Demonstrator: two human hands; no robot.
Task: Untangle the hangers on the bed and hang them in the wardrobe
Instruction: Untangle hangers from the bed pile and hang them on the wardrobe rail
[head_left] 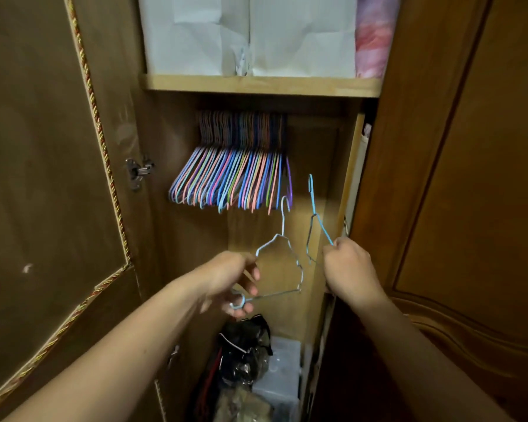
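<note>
Brown wood fills the view: a wardrobe point(177, 269) stands open, its left door point(43, 178) edged with braided cord and swung wide, a closed carved door point(470, 208) on the right. Under a pale wooden shelf point(262, 86) that carries white boxes point(244, 35) and a pink patterned bundle point(374, 35), a dense row of coloured wire hangers point(232, 181) hangs at the far side of the compartment. Nearer, the left hand point(229, 281) has its fingers curled round the left end of a pale blue wire hanger point(293, 254), whose hook points up and reaches just below the hanging row. To the right, the right hand point(348, 266) pinches the wire of a second, brighter blue hanger point(313, 208), seen nearly edge-on with its hook upward; it is apart from the row. Low in the wardrobe, below the hands, lie dark bags point(247, 345) and a clear plastic box point(281, 373).
</note>
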